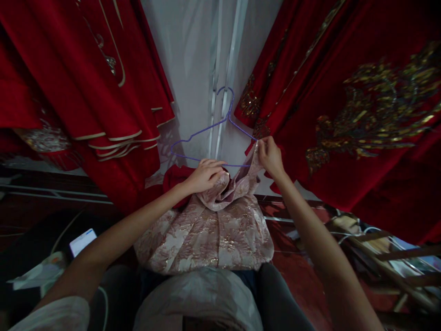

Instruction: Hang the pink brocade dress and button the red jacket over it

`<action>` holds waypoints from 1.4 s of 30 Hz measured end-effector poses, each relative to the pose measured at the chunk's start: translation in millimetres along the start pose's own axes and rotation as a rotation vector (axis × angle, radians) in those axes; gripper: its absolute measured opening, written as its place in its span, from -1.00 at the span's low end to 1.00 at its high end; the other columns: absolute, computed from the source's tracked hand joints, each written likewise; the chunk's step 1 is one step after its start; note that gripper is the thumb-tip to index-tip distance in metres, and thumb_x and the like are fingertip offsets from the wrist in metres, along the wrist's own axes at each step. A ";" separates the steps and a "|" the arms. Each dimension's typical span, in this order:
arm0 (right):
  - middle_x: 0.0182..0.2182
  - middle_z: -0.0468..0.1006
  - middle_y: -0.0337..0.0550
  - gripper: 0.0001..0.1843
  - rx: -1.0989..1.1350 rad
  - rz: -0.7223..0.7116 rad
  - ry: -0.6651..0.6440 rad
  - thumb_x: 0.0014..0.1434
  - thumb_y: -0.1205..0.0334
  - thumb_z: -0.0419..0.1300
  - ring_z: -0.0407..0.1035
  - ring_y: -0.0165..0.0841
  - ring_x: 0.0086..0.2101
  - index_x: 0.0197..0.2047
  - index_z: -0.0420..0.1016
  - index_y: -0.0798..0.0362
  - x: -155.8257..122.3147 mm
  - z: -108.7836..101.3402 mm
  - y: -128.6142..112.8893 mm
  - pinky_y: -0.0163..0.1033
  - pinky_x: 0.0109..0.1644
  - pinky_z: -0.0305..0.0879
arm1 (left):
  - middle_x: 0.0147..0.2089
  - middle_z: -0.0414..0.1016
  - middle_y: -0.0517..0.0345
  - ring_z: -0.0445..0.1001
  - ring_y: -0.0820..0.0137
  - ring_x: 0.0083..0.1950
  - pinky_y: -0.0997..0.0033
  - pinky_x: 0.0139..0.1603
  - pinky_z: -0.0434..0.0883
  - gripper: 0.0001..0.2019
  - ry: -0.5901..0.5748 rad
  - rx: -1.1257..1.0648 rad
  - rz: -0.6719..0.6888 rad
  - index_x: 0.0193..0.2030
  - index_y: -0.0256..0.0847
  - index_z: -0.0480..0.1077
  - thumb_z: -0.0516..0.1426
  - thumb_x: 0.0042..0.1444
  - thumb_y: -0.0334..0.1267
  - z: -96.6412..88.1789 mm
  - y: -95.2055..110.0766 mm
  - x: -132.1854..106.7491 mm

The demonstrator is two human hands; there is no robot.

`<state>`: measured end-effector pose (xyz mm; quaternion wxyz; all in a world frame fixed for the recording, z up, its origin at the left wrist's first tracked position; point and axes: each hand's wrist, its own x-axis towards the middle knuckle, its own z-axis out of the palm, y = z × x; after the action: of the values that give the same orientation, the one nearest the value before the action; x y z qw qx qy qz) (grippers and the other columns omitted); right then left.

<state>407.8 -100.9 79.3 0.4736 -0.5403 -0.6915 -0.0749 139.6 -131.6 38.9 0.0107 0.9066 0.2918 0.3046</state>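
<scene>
Near you spreads the garment [217, 234]; just beyond, the hanger [228, 115] runs left to right. Your right hand [271, 155] pinches the garment's edge at the hanger's right end; your left hand [206, 177], its grip unclear, is nearer the bare left end.

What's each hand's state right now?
Left hand: on the brocade garment; grip cannot be told.
Right hand: closed, pinching the garment's edge by the purple hanger.

- Gap at the hanger's [206, 129] 12 o'clock, backed by the wall [182, 59].
- Red cloths [317, 92] block 10 and 2 o'clock.
- Brocade [217, 230] fills 6 o'clock.
- Wooden frame [406, 253] obstructs 4 o'clock.
</scene>
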 end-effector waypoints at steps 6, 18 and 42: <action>-0.42 0.50 -0.14 -0.61 -0.008 -0.024 0.013 0.28 -0.12 -0.09 0.36 -0.26 -0.35 -0.27 0.36 -0.01 -0.3 -0.2 -1.5 -0.23 -0.25 0.18 | -0.04 0.46 0.04 0.35 0.27 0.06 0.16 0.14 0.17 -0.67 0.231 0.119 -0.166 -0.20 -0.17 0.46 -0.09 0.29 -0.13 -30.2 -44.9 -7.5; -0.47 0.49 -0.20 -0.55 0.049 -0.011 0.002 0.26 -0.18 -0.06 0.33 -0.35 -0.46 -0.32 0.38 0.01 2.1 -9.7 -4.6 -0.30 -0.34 0.16 | -0.24 0.53 0.04 0.45 0.27 -0.13 0.37 -0.07 0.27 -0.67 0.384 0.175 -0.776 -0.27 -0.21 0.42 -0.11 0.26 -0.14 -40.4 -154.7 -86.4; -0.50 0.45 -0.22 -0.51 0.085 -0.002 -0.061 0.21 -0.25 -0.05 0.30 -0.37 -0.49 -0.34 0.39 0.01 7.1 -17.4 2.3 -0.31 -0.38 0.16 | -0.23 0.52 0.11 0.44 0.33 -0.16 0.39 -0.08 0.35 -0.60 0.458 -0.221 -0.440 -0.24 -0.23 0.43 -0.09 0.24 0.01 -40.1 -121.7 -5.6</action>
<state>419.9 -105.8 92.9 0.4748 -0.5210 -0.7087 -0.0292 50.0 -40.0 44.6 0.1085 0.7231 0.4407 0.5207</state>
